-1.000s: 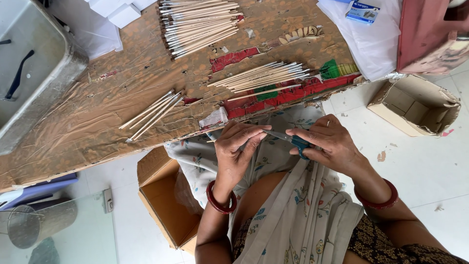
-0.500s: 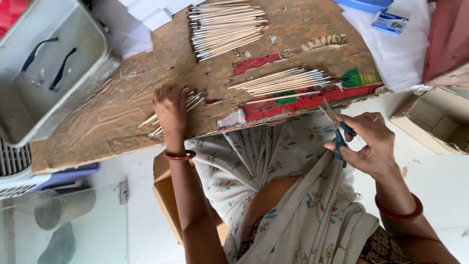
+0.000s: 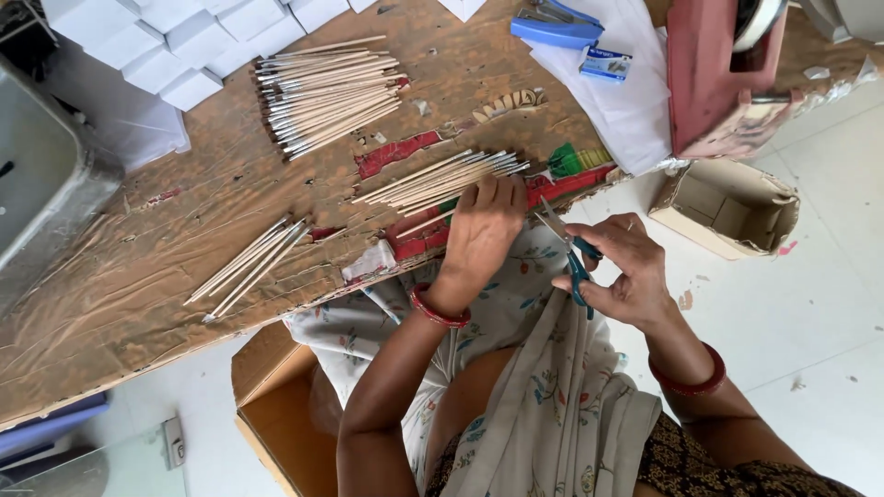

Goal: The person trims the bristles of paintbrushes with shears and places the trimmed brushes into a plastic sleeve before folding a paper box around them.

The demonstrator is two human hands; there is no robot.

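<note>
My left hand (image 3: 481, 232) rests palm down on the near end of a bundle of thin wooden sticks (image 3: 433, 180) at the front edge of the taped cardboard work board (image 3: 138, 276); its fingers lie on the sticks, grip unclear. My right hand (image 3: 619, 269) holds blue-handled scissors (image 3: 569, 260), blades pointing up toward the board's edge. A small pile of sticks (image 3: 249, 265) lies to the left. A large pile of sticks (image 3: 322, 92) lies farther back.
White small boxes (image 3: 175, 46) are stacked at the back left beside a grey metal tray (image 3: 46, 184). A blue stapler (image 3: 557, 26) and white cloth (image 3: 626, 92) lie at back right, by a red tape dispenser (image 3: 714, 74). Open cardboard boxes sit on the floor (image 3: 727, 207) (image 3: 276, 414).
My left hand moved right from the small stick pile to the middle bundle. My right hand with the scissors moved left, closer to the board's edge.
</note>
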